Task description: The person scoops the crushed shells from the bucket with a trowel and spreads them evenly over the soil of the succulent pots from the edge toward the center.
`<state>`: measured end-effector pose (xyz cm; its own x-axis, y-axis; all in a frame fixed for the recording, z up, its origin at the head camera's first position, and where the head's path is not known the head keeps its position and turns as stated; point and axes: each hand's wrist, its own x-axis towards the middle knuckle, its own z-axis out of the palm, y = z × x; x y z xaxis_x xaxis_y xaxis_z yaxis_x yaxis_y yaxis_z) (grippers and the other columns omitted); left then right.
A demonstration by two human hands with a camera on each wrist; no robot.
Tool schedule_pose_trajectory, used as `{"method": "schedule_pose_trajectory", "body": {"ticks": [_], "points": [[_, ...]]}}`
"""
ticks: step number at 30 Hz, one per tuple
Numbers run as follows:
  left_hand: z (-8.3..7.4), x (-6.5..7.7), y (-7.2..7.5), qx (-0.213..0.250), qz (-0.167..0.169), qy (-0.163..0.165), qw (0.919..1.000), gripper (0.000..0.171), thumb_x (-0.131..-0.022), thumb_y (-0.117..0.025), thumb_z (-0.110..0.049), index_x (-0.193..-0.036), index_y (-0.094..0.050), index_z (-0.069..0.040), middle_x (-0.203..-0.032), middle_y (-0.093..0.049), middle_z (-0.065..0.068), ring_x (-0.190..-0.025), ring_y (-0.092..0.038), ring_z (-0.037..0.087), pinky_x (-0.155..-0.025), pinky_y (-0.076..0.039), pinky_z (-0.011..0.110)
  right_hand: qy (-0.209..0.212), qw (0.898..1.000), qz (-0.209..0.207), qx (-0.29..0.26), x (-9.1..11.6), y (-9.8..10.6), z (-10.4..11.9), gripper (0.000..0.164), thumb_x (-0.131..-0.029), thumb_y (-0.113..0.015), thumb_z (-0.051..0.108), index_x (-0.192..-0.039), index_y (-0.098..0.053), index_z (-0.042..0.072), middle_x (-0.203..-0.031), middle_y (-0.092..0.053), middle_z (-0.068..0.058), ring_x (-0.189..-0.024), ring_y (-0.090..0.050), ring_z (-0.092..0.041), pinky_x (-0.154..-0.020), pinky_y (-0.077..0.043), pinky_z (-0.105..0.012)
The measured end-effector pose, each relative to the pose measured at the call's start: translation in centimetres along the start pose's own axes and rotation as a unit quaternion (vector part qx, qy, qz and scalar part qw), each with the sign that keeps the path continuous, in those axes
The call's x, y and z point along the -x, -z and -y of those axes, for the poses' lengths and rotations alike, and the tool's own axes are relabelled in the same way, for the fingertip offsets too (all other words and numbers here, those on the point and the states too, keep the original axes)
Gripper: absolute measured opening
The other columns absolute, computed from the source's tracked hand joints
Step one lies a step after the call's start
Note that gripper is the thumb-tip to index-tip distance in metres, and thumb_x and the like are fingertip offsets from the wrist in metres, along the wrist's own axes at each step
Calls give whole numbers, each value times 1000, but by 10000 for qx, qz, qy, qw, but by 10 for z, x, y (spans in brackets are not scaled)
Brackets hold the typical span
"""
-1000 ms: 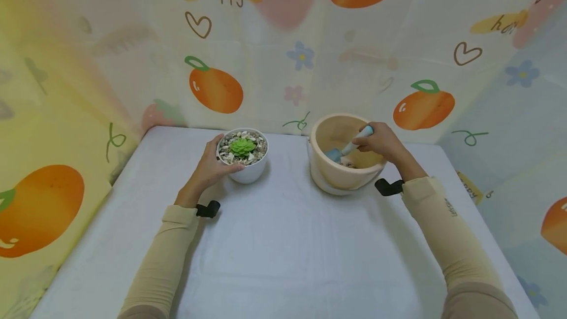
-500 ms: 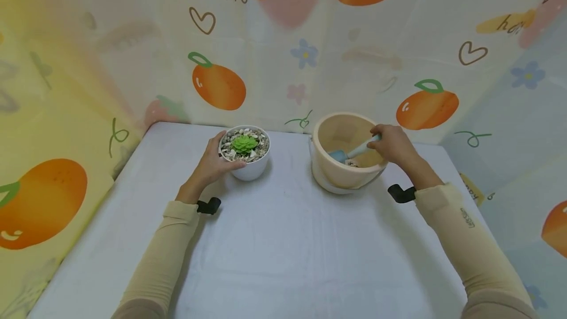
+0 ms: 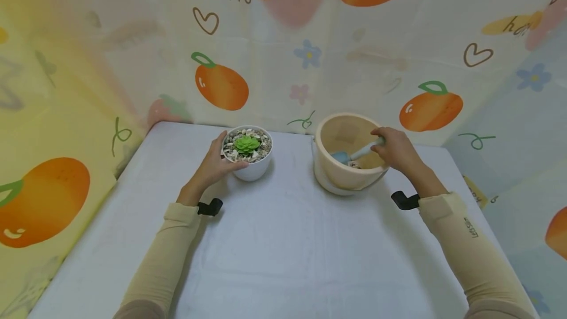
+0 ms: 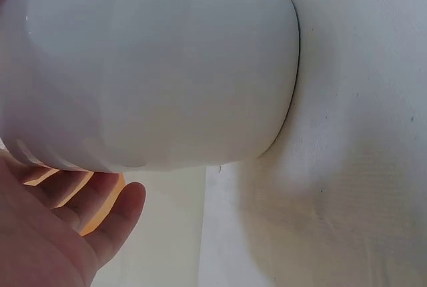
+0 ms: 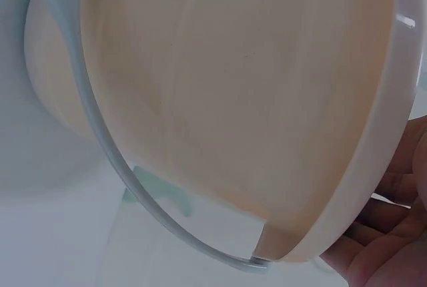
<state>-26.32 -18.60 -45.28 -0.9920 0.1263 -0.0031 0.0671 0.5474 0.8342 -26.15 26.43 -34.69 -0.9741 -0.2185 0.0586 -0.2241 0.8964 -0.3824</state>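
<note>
My left hand (image 3: pixel 212 165) holds a white flowerpot (image 3: pixel 252 172) by its left side, thumb across the front just under the rim. A green succulent (image 3: pixel 246 145) sits in the pot amid pale pebbles. The left wrist view shows the pot's smooth wall (image 4: pixel 173 67) with several fingers (image 4: pixel 120 220) along it. In my right hand (image 3: pixel 397 150) is the handle of a small light blue shovel (image 3: pixel 363 151), which slants down into a beige bucket (image 3: pixel 330 174). Its scoop lies low inside, beside some pebbles (image 3: pixel 354 164). From the right wrist, the bucket's wall (image 5: pixel 233 87) hides the shovel.
Both containers stand near the back edge of a table with a white cloth (image 3: pixel 283 240). A thin bail handle (image 5: pixel 127 173) hangs down the bucket's outside. Behind rises a curtain (image 3: pixel 266 73) printed with oranges, and it also lines both sides.
My right hand has moved right and slightly lower over the bucket's rim, so the shovel's handle leans flatter. The left hand stays on the flowerpot. The whole view has shifted slightly.
</note>
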Motion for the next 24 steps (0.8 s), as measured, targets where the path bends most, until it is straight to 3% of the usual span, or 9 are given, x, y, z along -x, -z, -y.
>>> {"method": "schedule_pose_trajectory", "body": {"ticks": [6,12,18,24], "points": [[-2,6,1,-105,68,26,9999,118,-77,-77,-53,-158,1,-15,-161,-12,19,-145,-25,39,-113,-30,59,89,9998,-166,-114,4,-1,-5,42,-92,-62,9,-129,-54,-10,-130,-55,-32,-122,-50,-47,-106,-39,-57],[-6,5,4,-63,-1,-230,9997,114,-81,-75,-49,-158,0,-12,-160,-15,20,-144,-28,39,-114,-30,56,138,9979,-534,-331,6,-3,-10,41,-94,-63,13,-128,-56,-8,-132,-55,-30,-126,-48,-47,-108,-37,-58],[0,7,3,-4,-57,-234,9997,112,-80,-76,-51,-158,-5,-11,-161,-18,17,-145,-27,39,-116,-28,55,251,9928,-943,-698,10,-9,-16,40,-93,-64,14,-126,-59,-7,-130,-58,-29,-124,-51,-45,-104,-40,-58],[10,13,0,17,-176,-498,9986,104,-82,-75,-46,-157,-12,-9,-158,-26,18,-146,-27,34,-115,-29,54,373,9873,-1232,-926,17,-16,-21,43,-93,-65,15,-129,-56,-7,-132,-57,-29,-126,-50,-46,-106,-38,-59]]}}
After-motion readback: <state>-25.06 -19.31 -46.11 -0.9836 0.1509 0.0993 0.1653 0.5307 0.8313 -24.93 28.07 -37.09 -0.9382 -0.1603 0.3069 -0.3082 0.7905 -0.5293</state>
